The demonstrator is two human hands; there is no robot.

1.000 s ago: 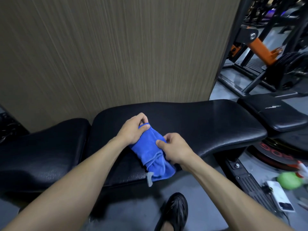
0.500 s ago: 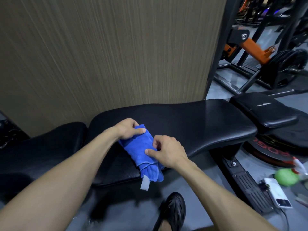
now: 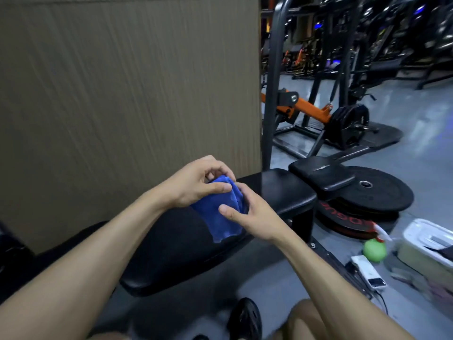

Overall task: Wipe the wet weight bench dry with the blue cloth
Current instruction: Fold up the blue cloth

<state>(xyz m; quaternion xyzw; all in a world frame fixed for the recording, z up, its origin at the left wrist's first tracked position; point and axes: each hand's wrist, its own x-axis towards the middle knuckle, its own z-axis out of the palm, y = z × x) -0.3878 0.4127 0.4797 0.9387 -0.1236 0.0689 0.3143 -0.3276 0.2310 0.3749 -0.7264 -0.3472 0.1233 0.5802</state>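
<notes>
Gathering the blue cloth (image 3: 221, 212) between both hands, I hold it lifted above the black padded weight bench (image 3: 277, 190), which serves here as the tabletop of the task. My left hand (image 3: 196, 184) curls over the upper end of the cloth, thumb and fingers pinching the bunched folds; my right hand (image 3: 252, 217) closes on the lower right edge, its thumb laid across the front of the fabric. Both grips are therefore closed on the cloth, whose loose lower end hangs down in front of the pad; whether it brushes the pad I cannot tell. The step in hand, as I judge it, is refolding or re-bunching the cloth into a usable pad rather than wiping, since no flat face of it lies pressed to the vinyl. Whether the surface is wet cannot be read from this view. The next move calls for one grip to release, the other to press the cloth flat on the pad, and long overlapping strokes toward the far end near the stacked weight plates (image 3: 372, 192). A green spray bottle (image 3: 374, 249) lies on the floor (image 3: 429, 143) to the right, well apart.
</notes>
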